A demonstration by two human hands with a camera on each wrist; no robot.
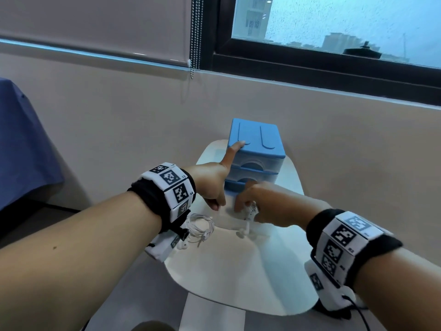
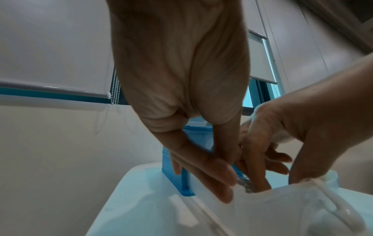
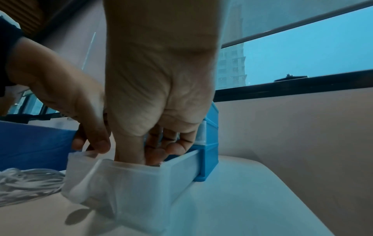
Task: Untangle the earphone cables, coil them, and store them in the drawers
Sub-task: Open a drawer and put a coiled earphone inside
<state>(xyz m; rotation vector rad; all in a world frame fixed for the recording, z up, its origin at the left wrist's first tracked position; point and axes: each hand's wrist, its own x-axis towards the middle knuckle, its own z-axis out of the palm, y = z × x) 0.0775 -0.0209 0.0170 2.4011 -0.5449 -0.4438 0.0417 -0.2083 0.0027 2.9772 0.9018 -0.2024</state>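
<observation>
A blue drawer unit [image 1: 256, 139] stands on the white table, its translucent bottom drawer [image 1: 229, 215] pulled out. My left hand [image 1: 216, 204] lays its index finger on the unit's top while thumb and fingers pinch the drawer's left wall [image 3: 80, 155]. Dipping its fingers into the drawer [image 3: 131, 191], my right hand [image 1: 245, 204] grips a bundle of white earphones [image 1: 251, 210]. One earbud [image 1: 241, 234] hangs outside over the drawer's front. A second coiled white earphone set [image 1: 200, 227] lies on the table under my left wrist.
The small white table [image 1: 226, 271] has curved edges and narrows toward the beige wall behind the unit. A blue cloth [image 1: 23, 151] hangs at the far left. A window and a blind's bead chain [image 1: 196, 44] are above the wall.
</observation>
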